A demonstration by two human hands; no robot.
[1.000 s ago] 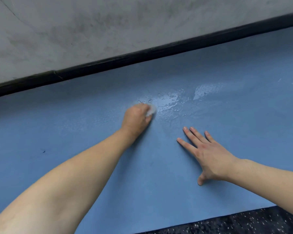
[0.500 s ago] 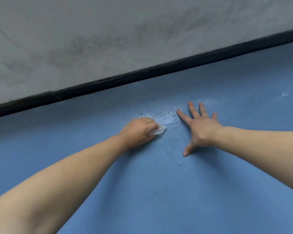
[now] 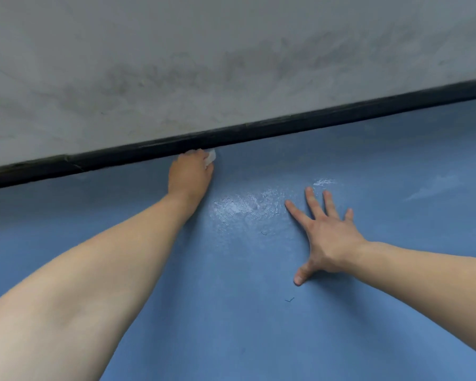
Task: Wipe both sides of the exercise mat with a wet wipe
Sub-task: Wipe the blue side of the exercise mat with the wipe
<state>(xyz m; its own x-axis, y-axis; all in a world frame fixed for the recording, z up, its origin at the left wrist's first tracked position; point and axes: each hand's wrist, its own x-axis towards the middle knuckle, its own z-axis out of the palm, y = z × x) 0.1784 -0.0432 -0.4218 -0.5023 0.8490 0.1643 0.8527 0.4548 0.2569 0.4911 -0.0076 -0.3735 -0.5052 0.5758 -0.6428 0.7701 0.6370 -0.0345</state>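
Since the earlier frame, the wipe (image 3: 211, 157), clenched in the left hand (image 3: 189, 174), has been pushed up to the far edge of the mat (image 3: 231, 312), whose wet streaks lie right of the grip beside the flat, released right hand (image 3: 329, 237); this side looks only partly wiped, the underside presumably untouched.

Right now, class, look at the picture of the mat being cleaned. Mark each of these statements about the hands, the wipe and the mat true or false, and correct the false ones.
1. The left hand grips the wet wipe. True.
2. The wipe is at the middle of the blue exercise mat. False: it is at the far edge, by the black baseboard.
3. The right hand lies flat with fingers spread. True.
4. The mat is dry all over. False: a wet sheen shows between the hands.
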